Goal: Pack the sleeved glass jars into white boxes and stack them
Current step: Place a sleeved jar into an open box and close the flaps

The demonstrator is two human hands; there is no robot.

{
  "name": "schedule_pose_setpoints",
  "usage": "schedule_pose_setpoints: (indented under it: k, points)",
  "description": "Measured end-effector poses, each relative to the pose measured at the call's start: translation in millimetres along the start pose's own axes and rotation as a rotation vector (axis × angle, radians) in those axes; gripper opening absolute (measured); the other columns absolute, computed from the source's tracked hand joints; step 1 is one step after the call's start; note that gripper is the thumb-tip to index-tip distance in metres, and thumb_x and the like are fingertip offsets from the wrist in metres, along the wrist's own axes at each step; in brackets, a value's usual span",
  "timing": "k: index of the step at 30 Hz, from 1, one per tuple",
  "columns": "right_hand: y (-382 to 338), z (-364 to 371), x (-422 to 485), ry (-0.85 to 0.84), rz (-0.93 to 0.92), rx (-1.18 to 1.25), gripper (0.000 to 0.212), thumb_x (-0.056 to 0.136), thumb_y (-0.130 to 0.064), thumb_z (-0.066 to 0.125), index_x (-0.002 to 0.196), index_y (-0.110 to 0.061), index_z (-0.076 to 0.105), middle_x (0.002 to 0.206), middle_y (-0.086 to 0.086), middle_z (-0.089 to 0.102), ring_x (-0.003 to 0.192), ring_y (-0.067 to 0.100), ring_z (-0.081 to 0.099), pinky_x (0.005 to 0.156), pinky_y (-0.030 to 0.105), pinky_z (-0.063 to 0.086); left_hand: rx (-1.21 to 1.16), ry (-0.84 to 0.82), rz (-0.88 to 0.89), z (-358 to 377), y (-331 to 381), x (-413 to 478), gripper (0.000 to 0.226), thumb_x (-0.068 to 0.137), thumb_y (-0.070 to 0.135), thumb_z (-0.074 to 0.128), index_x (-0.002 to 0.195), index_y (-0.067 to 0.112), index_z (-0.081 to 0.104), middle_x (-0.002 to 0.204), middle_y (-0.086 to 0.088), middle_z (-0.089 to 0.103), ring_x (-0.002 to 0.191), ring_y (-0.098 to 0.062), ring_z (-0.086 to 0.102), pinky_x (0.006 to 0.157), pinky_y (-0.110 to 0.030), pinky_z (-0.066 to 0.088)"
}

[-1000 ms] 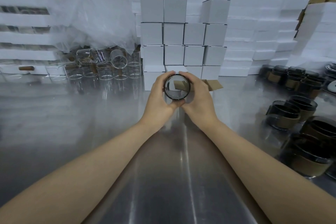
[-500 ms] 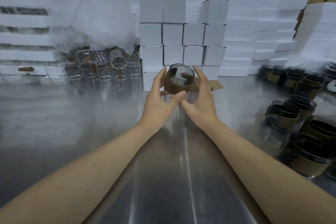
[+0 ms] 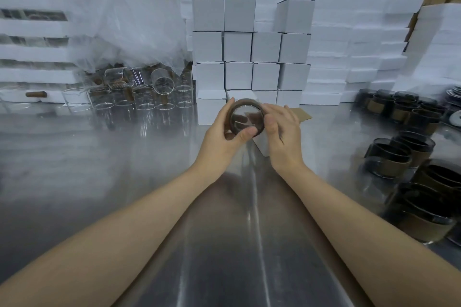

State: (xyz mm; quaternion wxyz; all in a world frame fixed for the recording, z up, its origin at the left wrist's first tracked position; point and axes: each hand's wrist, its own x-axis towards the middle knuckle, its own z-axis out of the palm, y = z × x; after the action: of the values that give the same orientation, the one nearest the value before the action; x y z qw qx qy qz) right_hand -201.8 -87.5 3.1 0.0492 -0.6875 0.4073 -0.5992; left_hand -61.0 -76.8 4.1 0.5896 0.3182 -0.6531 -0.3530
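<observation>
Left hand (image 3: 223, 133) wraps the sleeved jar (image 3: 245, 117), end-on, beside the white box (image 3: 261, 148) under the right hand (image 3: 284, 132), grip unclear.
</observation>
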Motion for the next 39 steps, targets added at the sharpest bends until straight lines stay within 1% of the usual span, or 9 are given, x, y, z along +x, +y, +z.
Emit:
schedule_pose_setpoints:
  k: [4,7,12,17,23,29,31,35,39]
  points:
    - [2,2,1,-0.085,-0.012,-0.084,0.064,0.09,-0.054,0.029,0.118,-0.011,0.067,0.113,0.003,0.066,0.119,0.027,0.051,0.112,0.045,0.024,-0.099,0.043,-0.073,-4,1,2,0.072,0.061,0.066,0.074,0.111,0.016,0.061,0.09,0.007,0.068,0.086,-0.01,0.067,0.071,-0.024,0.054]
    - [1,2,2,-0.078,-0.013,-0.101,0.063,0.088,-0.056,0.029,0.107,-0.012,0.07,0.106,0.002,0.067,0.115,0.029,0.051,0.11,0.044,0.026,-0.12,0.068,-0.104,-4,-3,4,0.036,0.077,0.048,0.072,0.097,0.02,0.064,0.074,0.014,0.069,0.074,-0.006,0.066,0.062,-0.021,0.053]
    - [-3,-1,1,-0.076,0.002,-0.056,0.06,0.086,-0.053,0.035,0.121,-0.014,0.065,0.112,0.002,0.066,0.115,0.026,0.052,0.105,0.039,0.031,-0.136,0.051,-0.067,-1,-3,3,0.054,0.078,0.032,0.067,0.126,0.01,0.054,0.111,-0.004,0.068,0.108,-0.018,0.064,0.088,-0.031,0.054]
    - [-11,-2,-3,-0.015,-0.142,-0.011,0.052,0.086,-0.041,0.051,0.132,-0.016,0.05,0.114,-0.006,0.059,0.11,0.02,0.055,0.099,0.046,0.04,0.002,0.065,0.079,-3,-1,-5,0.059,0.088,0.017,0.064,0.14,0.012,0.037,0.13,0.002,0.054,0.116,-0.002,0.056,0.093,-0.016,0.043]
    - [-16,-7,-1,-0.034,-0.232,0.086,0.064,0.08,-0.028,0.064,0.136,-0.017,0.035,0.118,0.005,0.06,0.108,0.022,0.06,0.094,0.044,0.049,0.056,0.053,0.184,-3,6,-10,0.061,0.085,0.011,0.057,0.14,0.018,0.03,0.142,-0.008,0.041,0.133,-0.018,0.042,0.11,-0.037,0.037]
    - [-22,-10,11,0.075,-0.224,0.17,0.068,0.08,-0.019,0.066,0.139,-0.018,0.031,0.122,0.01,0.052,0.112,0.027,0.056,0.082,0.049,0.056,0.232,0.029,0.07,1,3,-7,0.079,0.09,0.013,0.063,0.151,0.019,0.014,0.148,0.0,0.039,0.126,0.007,0.042,0.105,-0.013,0.035]
    - [-20,-14,17,0.123,-0.157,0.175,0.071,0.077,-0.02,0.066,0.139,-0.016,0.032,0.122,0.009,0.047,0.115,0.016,0.051,0.082,0.037,0.057,0.356,-0.046,0.077,-1,1,-4,0.071,0.09,0.006,0.061,0.149,0.021,0.025,0.149,0.007,0.036,0.136,-0.003,0.032,0.115,-0.024,0.027]
    - [-11,-29,31,0.059,0.008,0.164,0.061,0.071,-0.005,0.068,0.128,-0.016,0.049,0.12,-0.002,0.042,0.112,-0.002,0.047,0.08,0.016,0.053,0.532,-0.109,0.133,-2,-2,-4,0.051,0.087,-0.001,0.056,0.131,0.026,0.055,0.156,0.007,0.024,0.139,-0.006,0.02,0.104,-0.001,0.01]
    - [-4,-46,45,-0.113,0.16,0.168,0.056,0.069,0.004,0.077,0.104,-0.031,0.05,0.115,-0.002,0.048,0.108,-0.01,0.048,0.075,0.007,0.049,0.525,-0.068,0.109,-2,-5,-3,0.04,0.089,-0.001,0.055,0.12,0.023,0.062,0.153,0.004,0.028,0.137,-0.011,0.026,0.102,0.001,0.015]
